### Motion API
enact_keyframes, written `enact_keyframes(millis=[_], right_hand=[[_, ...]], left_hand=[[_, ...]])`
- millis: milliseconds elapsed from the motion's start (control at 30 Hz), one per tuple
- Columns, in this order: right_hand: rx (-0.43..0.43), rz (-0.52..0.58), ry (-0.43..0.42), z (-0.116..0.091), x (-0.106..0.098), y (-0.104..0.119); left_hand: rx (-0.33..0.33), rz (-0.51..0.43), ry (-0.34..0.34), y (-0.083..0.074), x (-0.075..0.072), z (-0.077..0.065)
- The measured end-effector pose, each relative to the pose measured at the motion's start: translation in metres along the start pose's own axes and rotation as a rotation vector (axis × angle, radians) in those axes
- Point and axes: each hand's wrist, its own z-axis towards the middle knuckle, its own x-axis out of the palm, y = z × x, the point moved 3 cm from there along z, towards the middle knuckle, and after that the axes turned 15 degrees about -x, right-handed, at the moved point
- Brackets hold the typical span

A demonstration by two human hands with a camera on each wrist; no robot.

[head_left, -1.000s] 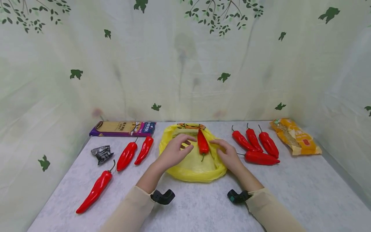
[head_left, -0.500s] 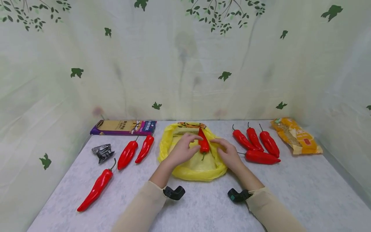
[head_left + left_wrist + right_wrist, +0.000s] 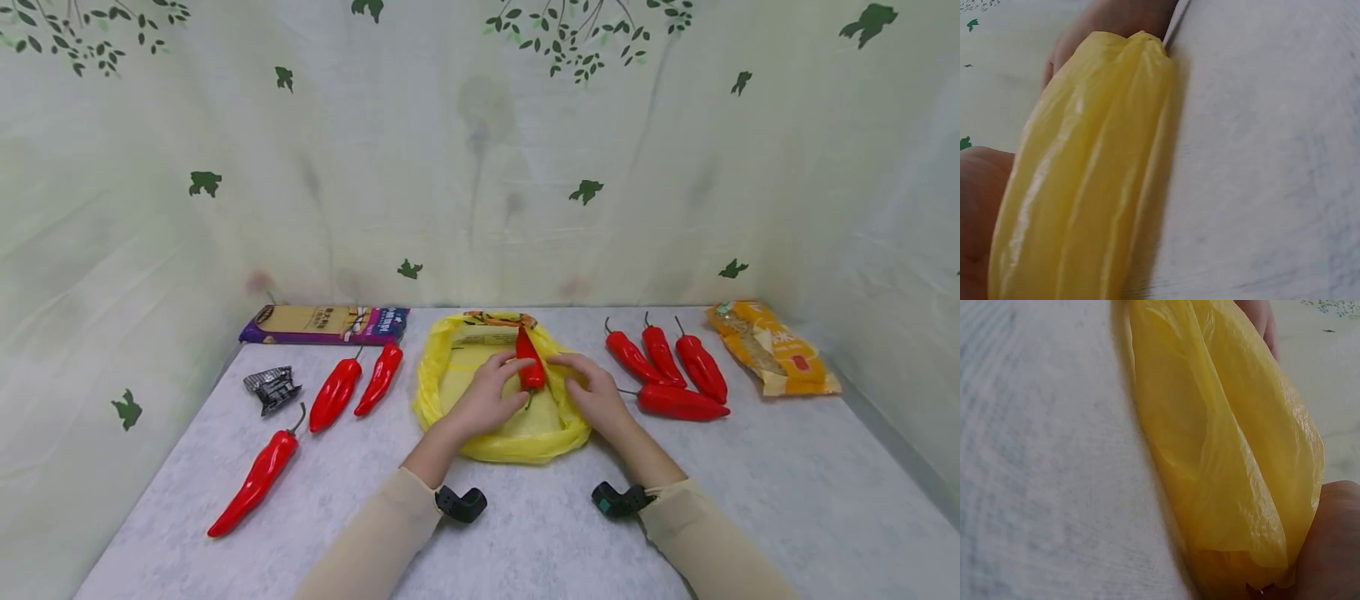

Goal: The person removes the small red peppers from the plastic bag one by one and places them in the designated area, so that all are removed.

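Note:
A yellow plastic bag (image 3: 480,447) lies spread out at the middle of the table, with a red chili pepper (image 3: 529,371) on it, stem toward me. My left hand (image 3: 491,398) reaches over the bag with its fingertips beside the pepper's left side; whether they touch is hard to tell. At the bag's right rim, my right hand (image 3: 600,396) rests with loosely bent fingers. Both wrist views show the bag's gathered yellow side (image 3: 1079,175) close up; the fingertips are hidden there.
Several red peppers (image 3: 678,403) lie at the right near a yellow pasta packet (image 3: 783,354). More red peppers (image 3: 258,479) are at the left, with a crumpled black packet (image 3: 272,388) and a long purple packet (image 3: 322,325) behind. A printed cloth (image 3: 300,183) closes off the back.
My left hand has moved to the right, closer to the pepper on the bag. My right hand stays at the bag's right rim. The view has tilted slightly.

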Motion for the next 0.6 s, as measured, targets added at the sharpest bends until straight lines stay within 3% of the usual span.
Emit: enact_keyframes(millis=[600], right_hand=[[-0.051, -0.003, -0.002, 0.0013, -0.0003, 0.0000]], left_hand=[[0.000, 0.046, -0.019, 0.0031, 0.0081, 0.0008]])
